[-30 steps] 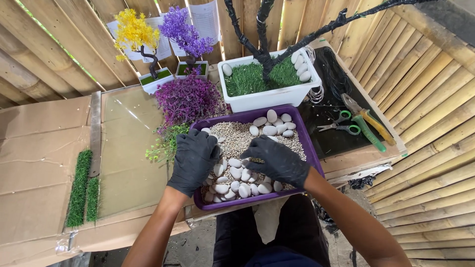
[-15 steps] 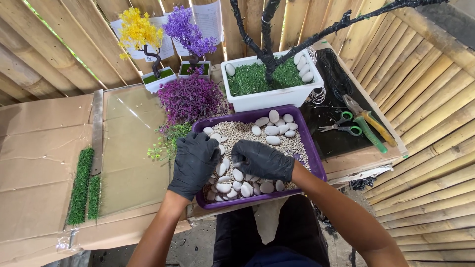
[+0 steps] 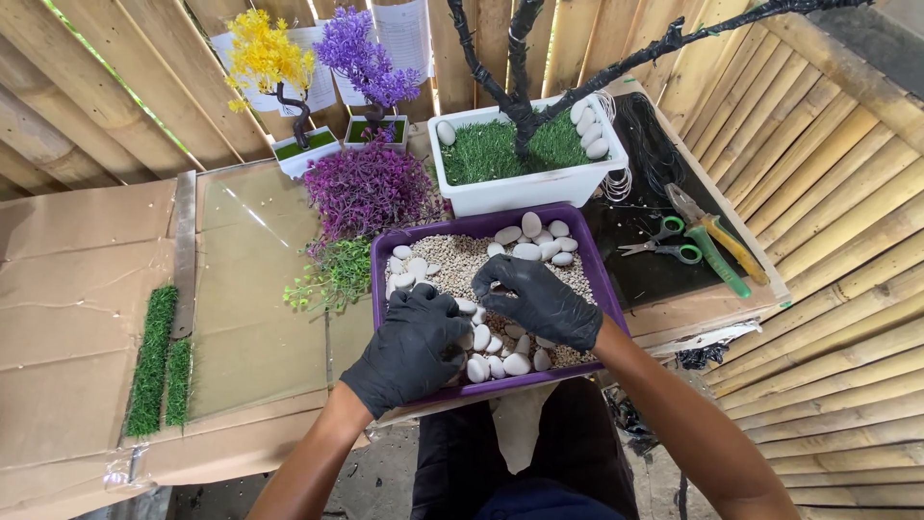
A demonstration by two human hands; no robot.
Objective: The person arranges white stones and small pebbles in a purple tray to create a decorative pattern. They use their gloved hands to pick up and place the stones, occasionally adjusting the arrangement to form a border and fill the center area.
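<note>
A purple tray point(image 3: 380, 318) sits at the table's front edge, filled with fine gravel and white pebbles point(image 3: 527, 241). Both my hands wear black gloves and rest inside it. My left hand point(image 3: 412, 345) lies palm down over the pebbles at the near left, fingers curled among them. My right hand point(image 3: 534, 299) is in the middle of the tray, fingers bent onto the gravel and pebbles. What either hand holds is hidden under the fingers.
Behind the tray stands a white planter point(image 3: 525, 183) with green turf, a black bare tree point(image 3: 515, 67) and pebbles. Purple foliage point(image 3: 371, 188), two small potted trees point(image 3: 289, 87), scissors point(image 3: 669, 246), pliers point(image 3: 717, 241), wire coil point(image 3: 654, 144), glass pane point(image 3: 255, 299), turf strips point(image 3: 154, 361).
Both hands have shifted slightly among the pebbles; my right hand moved toward the tray's middle and my left hand drew nearer the front left corner.
</note>
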